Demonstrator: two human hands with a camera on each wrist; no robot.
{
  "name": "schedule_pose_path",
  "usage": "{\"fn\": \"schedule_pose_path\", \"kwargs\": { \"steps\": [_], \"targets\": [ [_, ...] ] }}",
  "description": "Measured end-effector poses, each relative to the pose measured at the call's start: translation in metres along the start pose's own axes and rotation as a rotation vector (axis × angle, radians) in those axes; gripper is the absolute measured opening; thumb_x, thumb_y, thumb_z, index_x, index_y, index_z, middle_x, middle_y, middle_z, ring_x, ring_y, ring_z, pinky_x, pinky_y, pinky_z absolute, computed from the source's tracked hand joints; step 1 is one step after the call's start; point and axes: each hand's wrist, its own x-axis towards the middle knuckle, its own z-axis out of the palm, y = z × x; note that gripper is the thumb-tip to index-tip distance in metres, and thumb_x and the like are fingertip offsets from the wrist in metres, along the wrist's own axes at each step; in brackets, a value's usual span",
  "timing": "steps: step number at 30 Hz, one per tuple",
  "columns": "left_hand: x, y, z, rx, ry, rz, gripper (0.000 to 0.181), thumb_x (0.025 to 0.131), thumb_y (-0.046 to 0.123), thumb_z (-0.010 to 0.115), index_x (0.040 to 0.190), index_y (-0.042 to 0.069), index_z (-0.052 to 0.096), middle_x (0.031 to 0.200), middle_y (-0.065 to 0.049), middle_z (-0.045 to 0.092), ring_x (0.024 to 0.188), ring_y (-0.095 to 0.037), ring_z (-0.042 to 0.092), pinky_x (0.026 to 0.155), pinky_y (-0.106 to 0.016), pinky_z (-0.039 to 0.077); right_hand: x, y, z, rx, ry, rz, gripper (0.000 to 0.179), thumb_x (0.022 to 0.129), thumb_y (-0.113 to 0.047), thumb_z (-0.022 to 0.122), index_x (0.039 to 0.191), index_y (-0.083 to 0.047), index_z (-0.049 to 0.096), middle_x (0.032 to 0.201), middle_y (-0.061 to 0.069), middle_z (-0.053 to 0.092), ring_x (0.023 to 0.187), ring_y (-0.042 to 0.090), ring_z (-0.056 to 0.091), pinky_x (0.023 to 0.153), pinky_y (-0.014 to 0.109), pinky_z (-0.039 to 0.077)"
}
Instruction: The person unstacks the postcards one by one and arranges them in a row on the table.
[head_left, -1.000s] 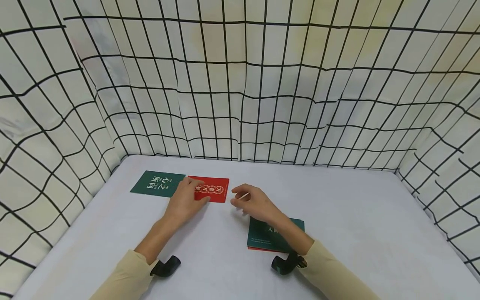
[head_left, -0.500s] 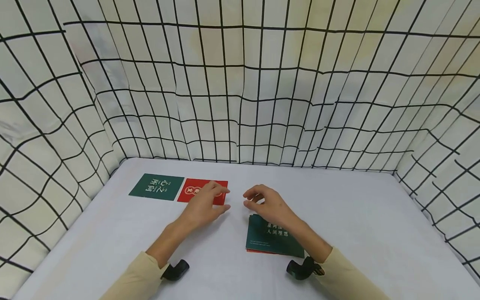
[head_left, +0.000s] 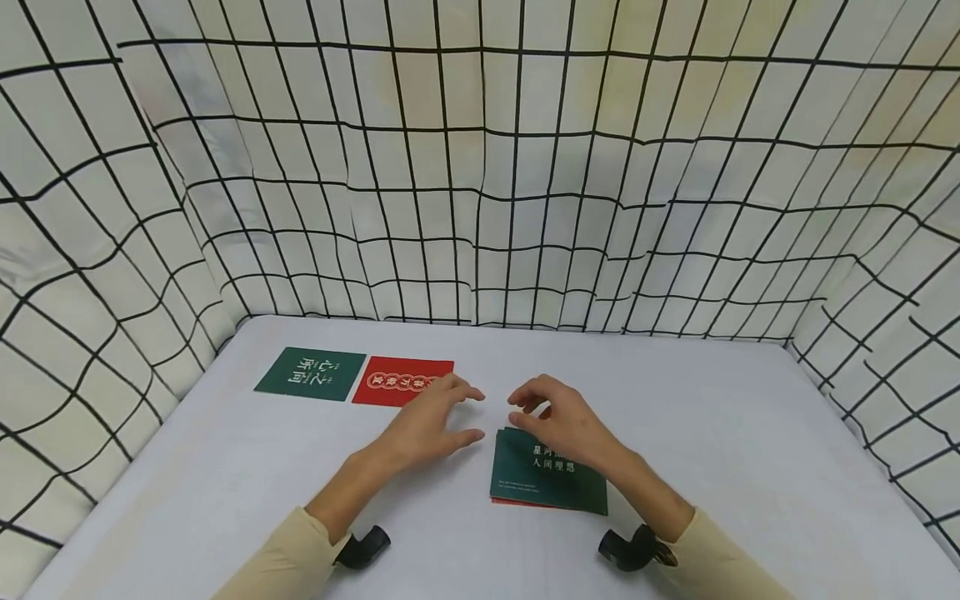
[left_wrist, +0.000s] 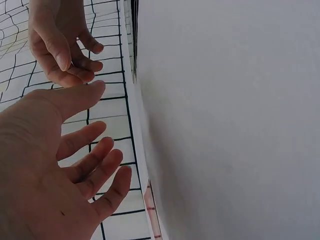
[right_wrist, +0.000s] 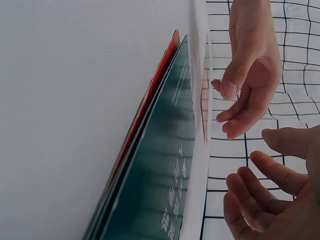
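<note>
My left hand (head_left: 429, 423) hovers just in front of a red card (head_left: 382, 385) with pale lettering, its fingers and thumb spread apart and holding nothing. The hand covers the card's right end. My right hand (head_left: 564, 421) hangs over the back edge of a stack of cards (head_left: 525, 475), with a green one on top and a red edge showing below. Its fingers are loosely bent, with nothing between them. In the right wrist view the stack (right_wrist: 155, 165) lies apart from the right hand (right_wrist: 280, 195). The two hands face each other across a small gap.
A green card (head_left: 311, 375) with white lettering lies left of the red card, a thin gap between them. White cloth covers the table (head_left: 712, 450). A black-gridded white curtain (head_left: 525, 167) rises behind and at both sides.
My left hand has left the red card and moved right and nearer the body. The red card now lies slightly apart from the green one. My right hand has shifted right, over the stack.
</note>
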Motion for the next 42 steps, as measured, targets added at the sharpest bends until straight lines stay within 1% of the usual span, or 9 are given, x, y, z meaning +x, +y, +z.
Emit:
{"fn": "schedule_pose_path", "kwargs": {
  "steps": [4, 8, 14, 22, 28, 30, 36, 39, 42],
  "targets": [
    [0.0, 0.005, 0.003, -0.001, -0.041, 0.026, 0.058, 0.082, 0.031, 0.089, 0.134, 0.019, 0.067, 0.135, -0.002, 0.061, 0.128, -0.021, 0.059, 0.101, -0.044, 0.06, -0.004, 0.004, -0.003, -0.02, -0.004, -0.012, 0.025, 0.096, -0.021, 0.075, 0.119, -0.012, 0.071, 0.118, 0.008, 0.071, 0.107, 0.02, 0.065, 0.095, 0.046, 0.059],
    [-0.001, 0.01, 0.005, -0.012, -0.074, 0.053, 0.06, 0.081, 0.03, 0.089, 0.135, 0.018, 0.066, 0.138, -0.003, 0.061, 0.13, -0.024, 0.058, 0.103, -0.046, 0.059, -0.009, 0.007, -0.006, -0.04, 0.0, -0.02, 0.026, 0.096, -0.022, 0.075, 0.119, -0.011, 0.071, 0.118, 0.008, 0.07, 0.108, 0.021, 0.065, 0.096, 0.048, 0.058],
    [-0.001, 0.012, 0.009, -0.012, -0.106, 0.096, 0.062, 0.08, 0.032, 0.09, 0.136, 0.017, 0.065, 0.139, -0.004, 0.061, 0.131, -0.026, 0.058, 0.108, -0.049, 0.056, -0.015, 0.01, -0.009, -0.055, -0.018, -0.051, 0.027, 0.096, -0.021, 0.076, 0.119, -0.008, 0.071, 0.117, 0.009, 0.069, 0.109, 0.023, 0.065, 0.096, 0.049, 0.058],
    [-0.001, 0.016, 0.014, -0.003, -0.147, 0.096, 0.066, 0.08, 0.034, 0.09, 0.138, 0.017, 0.063, 0.143, -0.004, 0.058, 0.134, -0.025, 0.055, 0.109, -0.049, 0.055, -0.02, 0.015, -0.011, -0.091, -0.034, -0.046, 0.028, 0.094, -0.024, 0.078, 0.118, -0.01, 0.072, 0.115, 0.005, 0.068, 0.111, 0.025, 0.066, 0.098, 0.048, 0.057],
    [-0.001, 0.016, 0.015, 0.019, -0.161, 0.104, 0.069, 0.08, 0.036, 0.09, 0.14, 0.016, 0.062, 0.146, -0.005, 0.057, 0.137, -0.026, 0.053, 0.109, -0.049, 0.055, -0.024, 0.017, -0.013, -0.103, -0.062, -0.074, 0.031, 0.094, -0.026, 0.079, 0.118, -0.009, 0.071, 0.117, 0.007, 0.067, 0.111, 0.028, 0.065, 0.099, 0.052, 0.057],
    [-0.001, 0.015, 0.017, 0.022, -0.169, 0.106, 0.071, 0.079, 0.037, 0.09, 0.141, 0.016, 0.061, 0.147, -0.006, 0.056, 0.138, -0.027, 0.052, 0.11, -0.049, 0.054, -0.025, 0.018, -0.014, -0.109, -0.071, -0.072, 0.031, 0.094, -0.027, 0.079, 0.118, -0.01, 0.071, 0.117, 0.007, 0.067, 0.112, 0.028, 0.065, 0.1, 0.053, 0.056],
    [-0.001, 0.015, 0.019, 0.041, -0.185, 0.096, 0.078, 0.077, 0.041, 0.09, 0.144, 0.016, 0.059, 0.149, -0.006, 0.056, 0.141, -0.027, 0.051, 0.112, -0.049, 0.053, -0.028, 0.021, -0.016, -0.119, -0.093, -0.019, 0.035, 0.091, -0.03, 0.082, 0.119, -0.013, 0.071, 0.12, 0.004, 0.065, 0.118, 0.027, 0.062, 0.104, 0.054, 0.055],
    [-0.001, 0.017, 0.019, 0.069, -0.188, 0.101, 0.079, 0.077, 0.042, 0.09, 0.145, 0.016, 0.059, 0.15, -0.006, 0.056, 0.14, -0.027, 0.051, 0.111, -0.049, 0.053, -0.029, 0.023, -0.017, -0.136, -0.12, 0.009, 0.039, 0.089, -0.033, 0.083, 0.12, -0.014, 0.072, 0.123, 0.003, 0.064, 0.121, 0.026, 0.06, 0.106, 0.054, 0.054],
    [-0.001, 0.018, 0.019, 0.087, -0.191, 0.112, 0.079, 0.077, 0.043, 0.09, 0.144, 0.014, 0.059, 0.148, -0.007, 0.057, 0.138, -0.027, 0.052, 0.111, -0.048, 0.054, -0.029, 0.024, -0.018, -0.161, -0.154, 0.025, 0.043, 0.087, -0.037, 0.085, 0.121, -0.015, 0.072, 0.127, 0.004, 0.064, 0.121, 0.025, 0.059, 0.106, 0.053, 0.054]
  ]
}}
